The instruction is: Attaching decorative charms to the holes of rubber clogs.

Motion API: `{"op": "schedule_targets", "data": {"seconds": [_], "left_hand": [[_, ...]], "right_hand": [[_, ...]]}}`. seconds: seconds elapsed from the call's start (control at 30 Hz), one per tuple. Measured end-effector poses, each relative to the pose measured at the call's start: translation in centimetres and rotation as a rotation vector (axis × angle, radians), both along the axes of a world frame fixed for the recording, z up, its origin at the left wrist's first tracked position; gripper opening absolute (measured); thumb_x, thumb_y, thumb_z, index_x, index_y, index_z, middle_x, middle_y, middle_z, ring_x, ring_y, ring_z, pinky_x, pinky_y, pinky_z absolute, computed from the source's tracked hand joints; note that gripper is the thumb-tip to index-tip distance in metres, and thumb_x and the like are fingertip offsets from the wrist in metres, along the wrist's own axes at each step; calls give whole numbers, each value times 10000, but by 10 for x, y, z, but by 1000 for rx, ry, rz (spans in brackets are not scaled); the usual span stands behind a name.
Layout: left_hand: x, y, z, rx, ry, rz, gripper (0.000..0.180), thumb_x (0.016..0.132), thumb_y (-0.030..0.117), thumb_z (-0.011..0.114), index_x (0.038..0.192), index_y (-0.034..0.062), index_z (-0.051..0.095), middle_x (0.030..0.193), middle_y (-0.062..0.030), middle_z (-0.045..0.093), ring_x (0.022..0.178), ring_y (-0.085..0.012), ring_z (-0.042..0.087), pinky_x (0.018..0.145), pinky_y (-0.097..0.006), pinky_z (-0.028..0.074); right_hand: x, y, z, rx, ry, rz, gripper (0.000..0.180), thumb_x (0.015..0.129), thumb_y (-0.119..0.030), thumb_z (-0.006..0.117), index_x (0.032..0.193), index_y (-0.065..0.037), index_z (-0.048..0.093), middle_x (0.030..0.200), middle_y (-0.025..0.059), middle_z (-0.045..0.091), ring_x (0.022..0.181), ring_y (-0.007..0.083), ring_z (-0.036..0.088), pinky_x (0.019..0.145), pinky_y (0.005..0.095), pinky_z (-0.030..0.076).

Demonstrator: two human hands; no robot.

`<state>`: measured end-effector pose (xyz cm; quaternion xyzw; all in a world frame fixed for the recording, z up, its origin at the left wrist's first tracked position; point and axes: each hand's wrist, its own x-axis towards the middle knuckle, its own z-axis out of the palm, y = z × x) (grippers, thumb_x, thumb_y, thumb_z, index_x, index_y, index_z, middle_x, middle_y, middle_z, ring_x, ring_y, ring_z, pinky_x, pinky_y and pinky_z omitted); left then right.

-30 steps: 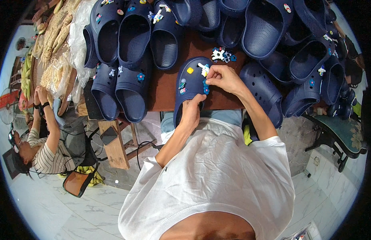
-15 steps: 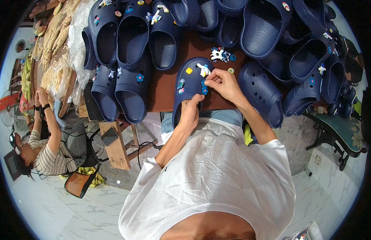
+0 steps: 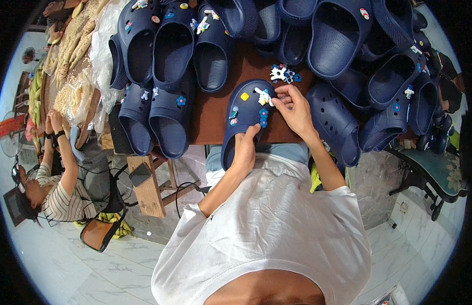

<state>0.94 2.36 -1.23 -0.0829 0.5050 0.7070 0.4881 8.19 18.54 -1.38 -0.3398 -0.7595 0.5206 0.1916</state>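
Clog (image 3: 249,109) in navy blue is jutting over the front edge of the tabletop (image 3: 209,121), and my left hand (image 3: 244,150) is clamping it at the opening. My right hand (image 3: 296,113) is hanging just beside the white character charm (image 3: 264,96); whether it is pinching that, I cannot tell. Should my left grip be loosening, the overhanging clog could be twisting under a push, leaving the charm askew.

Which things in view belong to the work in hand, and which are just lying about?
Work in hand:
navy clog, held by the left hand
white charm, beside the right hand
probably the loose charms

Lying about:
phone
clear plastic
green seat
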Motion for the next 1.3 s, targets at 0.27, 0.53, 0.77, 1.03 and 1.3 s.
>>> {"op": "schedule_targets", "data": {"seconds": [0.27, 0.53, 0.77, 1.03, 1.3], "left_hand": [[1, -3, -3, 4, 3, -68, 246, 870, 148, 624, 1060, -7, 612, 1019, -22, 607, 910, -128, 543, 858, -280, 415], [4, 0, -6, -16, 45, 0, 219, 862, 139, 622, 1022, -10, 626, 1018, -20, 612, 911, -114, 541, 830, -267, 415], [4, -1, -7, -15, 31, -31, 259, 862, 146, 622, 1064, -14, 604, 1038, -26, 601, 926, -115, 529, 845, -271, 407], [7, 0, -10, -25, 47, -3, 253, 865, 147, 615, 1060, -11, 588, 1025, -22, 589, 927, -119, 519, 858, -274, 399], [7, -1, -16, -40, 50, -3, 248, 867, 160, 608, 1050, -6, 594, 1011, -25, 590, 916, -121, 516, 850, -273, 397]], "right_hand": [[1, 2, 0, 97, 15, 111, 308, 857, -118, 702, 1129, -23, 593, 1010, 110, 624, 825, 188, 643, 712, 297, 526], [-1, -6, 0, -10, -17, 47, 243, 871, -98, 680, 1081, -20, 585, 834, 69, 641, 732, 134, 626, 659, 273, 517], [-4, -13, 0, -48, -34, -15, 247, 855, -105, 696, 1045, -27, 557, 767, 62, 649, 671, 135, 630, 627, 277, 521], [-5, -20, -5, -106, -33, -84, 270, 869, -100, 698, 1078, -20, 548, 788, 33, 609, 680, 69, 572, 627, 230, 488], [-8, -22, -12, -204, -11, -127, 293, 868, -93, 705, 1090, -11, 533, 788, 32, 606, 683, 69, 575, 619, 212, 475]]}}
